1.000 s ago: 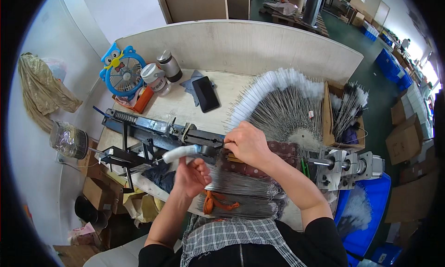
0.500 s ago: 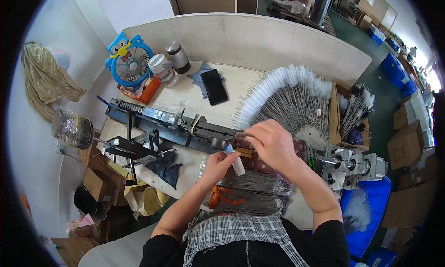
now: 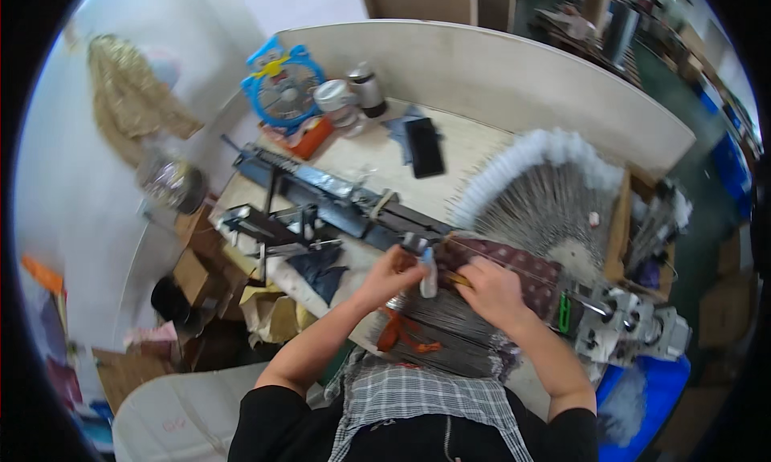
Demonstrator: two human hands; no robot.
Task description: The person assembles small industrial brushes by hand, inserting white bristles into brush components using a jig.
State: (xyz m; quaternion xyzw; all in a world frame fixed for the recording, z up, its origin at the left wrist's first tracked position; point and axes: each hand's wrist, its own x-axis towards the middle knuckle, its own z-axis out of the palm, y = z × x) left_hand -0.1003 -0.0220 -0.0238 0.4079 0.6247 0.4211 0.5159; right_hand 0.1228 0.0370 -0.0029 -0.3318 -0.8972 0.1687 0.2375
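Seen from the head camera, a person in a black top and checked apron bends over a pale wooden tabletop [image 3: 482, 153]. The left hand [image 3: 391, 272] is clenched around a small white tube [image 3: 430, 276], held upright just in front of the chest. The right hand [image 3: 491, 292] lies just beside it, fingers pressed down on a flat bundle of grey wire stems [image 3: 450, 329] at the near edge of the tabletop; whether it grips any of them cannot be told. An orange band [image 3: 399, 333] crosses the bundle's left end.

Behind the hands, a fan of wire stems tipped with white fluff [image 3: 546, 181] spreads toward the back wall. To its right, an open cardboard box [image 3: 620, 221] holds more white-tipped stems. A long dark metal machine [image 3: 321, 193] runs diagonally across the left half of the tabletop, and a grey metal device with a green tag [image 3: 622, 325] sits at the right edge.

At the far left corner stand a blue desk fan [image 3: 281, 83], a lidded jar [image 3: 337, 105] and a dark bottle [image 3: 368, 89], whose contents cannot be made out, with a flat orange package [image 3: 309, 137] in front of the fan. A black phone [image 3: 426, 146] lies flat nearby. Brown cardboard boxes [image 3: 197, 261] sit on the floor to the left.
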